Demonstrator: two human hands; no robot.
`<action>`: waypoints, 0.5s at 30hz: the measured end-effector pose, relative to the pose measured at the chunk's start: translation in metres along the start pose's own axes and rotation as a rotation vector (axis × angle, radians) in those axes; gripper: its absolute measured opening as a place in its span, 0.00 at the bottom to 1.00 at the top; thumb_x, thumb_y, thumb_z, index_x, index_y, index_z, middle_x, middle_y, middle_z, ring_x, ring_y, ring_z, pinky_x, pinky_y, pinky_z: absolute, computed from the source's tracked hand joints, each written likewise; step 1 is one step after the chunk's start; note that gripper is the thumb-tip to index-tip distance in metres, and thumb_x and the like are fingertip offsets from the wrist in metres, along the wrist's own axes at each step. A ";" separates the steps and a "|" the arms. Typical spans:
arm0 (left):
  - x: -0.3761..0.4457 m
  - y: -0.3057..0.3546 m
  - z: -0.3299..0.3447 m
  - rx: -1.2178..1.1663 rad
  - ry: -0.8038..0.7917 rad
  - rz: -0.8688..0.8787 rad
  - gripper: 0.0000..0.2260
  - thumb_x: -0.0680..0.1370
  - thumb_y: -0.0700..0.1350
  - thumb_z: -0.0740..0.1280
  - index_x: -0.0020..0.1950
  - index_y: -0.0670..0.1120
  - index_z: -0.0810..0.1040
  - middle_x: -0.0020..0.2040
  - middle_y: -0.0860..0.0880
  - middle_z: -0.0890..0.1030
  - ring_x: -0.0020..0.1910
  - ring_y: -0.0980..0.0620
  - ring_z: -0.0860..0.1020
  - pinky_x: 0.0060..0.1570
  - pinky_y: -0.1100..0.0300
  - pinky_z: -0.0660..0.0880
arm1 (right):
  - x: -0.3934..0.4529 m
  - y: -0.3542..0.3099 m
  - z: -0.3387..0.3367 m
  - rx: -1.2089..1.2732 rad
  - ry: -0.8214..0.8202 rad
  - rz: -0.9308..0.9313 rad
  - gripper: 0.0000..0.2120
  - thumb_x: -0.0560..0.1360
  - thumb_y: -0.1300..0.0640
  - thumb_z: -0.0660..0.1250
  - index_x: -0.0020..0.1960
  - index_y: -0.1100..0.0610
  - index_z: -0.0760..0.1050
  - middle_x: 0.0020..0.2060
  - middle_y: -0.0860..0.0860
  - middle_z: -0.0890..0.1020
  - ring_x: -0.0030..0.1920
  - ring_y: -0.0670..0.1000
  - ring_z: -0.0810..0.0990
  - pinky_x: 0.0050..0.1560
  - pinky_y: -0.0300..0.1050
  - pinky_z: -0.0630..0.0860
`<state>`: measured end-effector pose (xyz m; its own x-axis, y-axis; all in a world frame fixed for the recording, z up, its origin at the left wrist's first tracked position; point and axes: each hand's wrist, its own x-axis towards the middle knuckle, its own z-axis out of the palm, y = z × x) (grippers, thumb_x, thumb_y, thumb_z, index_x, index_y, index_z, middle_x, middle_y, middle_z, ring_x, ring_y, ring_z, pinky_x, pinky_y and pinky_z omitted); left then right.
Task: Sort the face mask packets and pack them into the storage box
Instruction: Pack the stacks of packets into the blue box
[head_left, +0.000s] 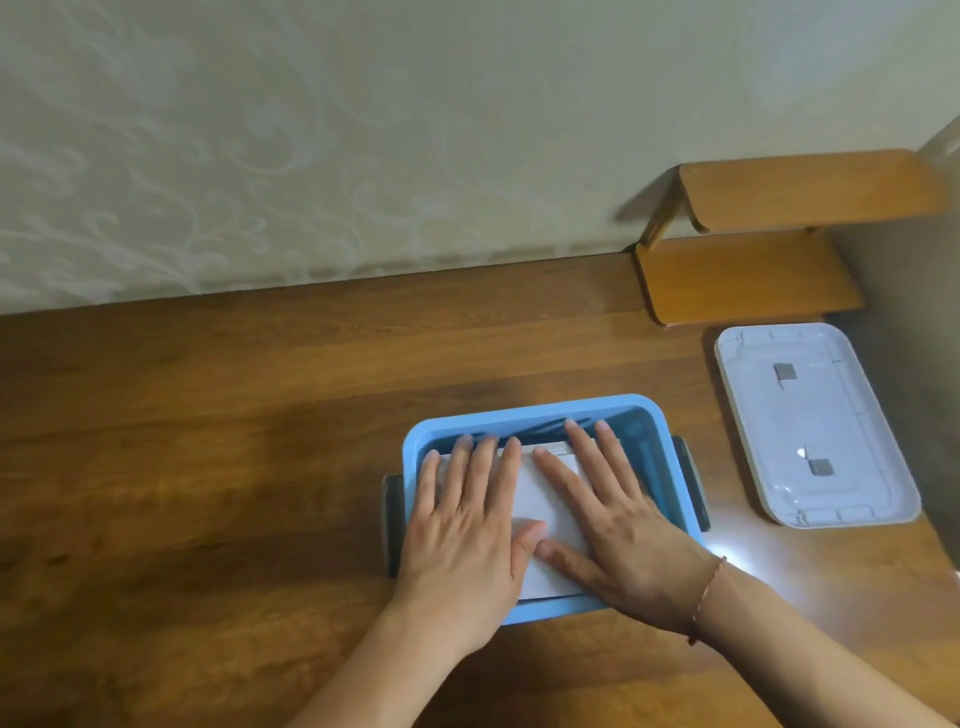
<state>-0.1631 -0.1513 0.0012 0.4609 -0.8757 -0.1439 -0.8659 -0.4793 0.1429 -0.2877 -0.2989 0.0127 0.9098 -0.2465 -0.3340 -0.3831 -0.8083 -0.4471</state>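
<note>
A blue storage box (530, 413) with dark side handles stands on the wooden table, right of centre. White face mask packets (537, 499) lie stacked flat inside it. My left hand (462, 525) lies flat on the left part of the stack with straight fingers. My right hand (608, 514) presses flat on the right part, fingers spread toward the box's far wall. Most of the stack is hidden under both hands.
The box's white lid (815, 421) lies upside down on the table to the right. A small two-tier wooden shelf (748, 275) stands in the back right corner against the wall. Bare wooden table (208, 441) stretches to the left.
</note>
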 end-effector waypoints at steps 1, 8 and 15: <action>-0.001 -0.001 -0.001 -0.006 0.023 -0.006 0.31 0.80 0.60 0.50 0.77 0.43 0.64 0.75 0.42 0.69 0.75 0.42 0.66 0.71 0.42 0.54 | -0.001 0.003 -0.001 0.049 0.015 -0.010 0.39 0.73 0.28 0.53 0.75 0.37 0.35 0.75 0.41 0.29 0.73 0.47 0.24 0.73 0.48 0.38; -0.035 -0.003 0.005 -0.449 0.211 -0.352 0.33 0.80 0.63 0.51 0.80 0.53 0.44 0.81 0.51 0.49 0.78 0.49 0.53 0.74 0.41 0.56 | -0.008 -0.005 -0.004 0.756 0.342 0.353 0.32 0.70 0.46 0.73 0.71 0.44 0.64 0.65 0.40 0.74 0.64 0.38 0.73 0.57 0.30 0.73; -0.036 0.000 0.017 -0.436 0.195 -0.398 0.31 0.80 0.65 0.44 0.78 0.58 0.34 0.81 0.55 0.39 0.79 0.57 0.45 0.74 0.52 0.42 | 0.003 -0.003 -0.002 0.830 0.188 0.391 0.14 0.75 0.51 0.69 0.56 0.45 0.66 0.48 0.42 0.79 0.44 0.36 0.79 0.38 0.28 0.74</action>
<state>-0.1824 -0.1191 -0.0101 0.7945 -0.6001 -0.0930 -0.4806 -0.7149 0.5078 -0.2833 -0.2988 0.0147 0.6753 -0.5609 -0.4788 -0.5930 -0.0269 -0.8048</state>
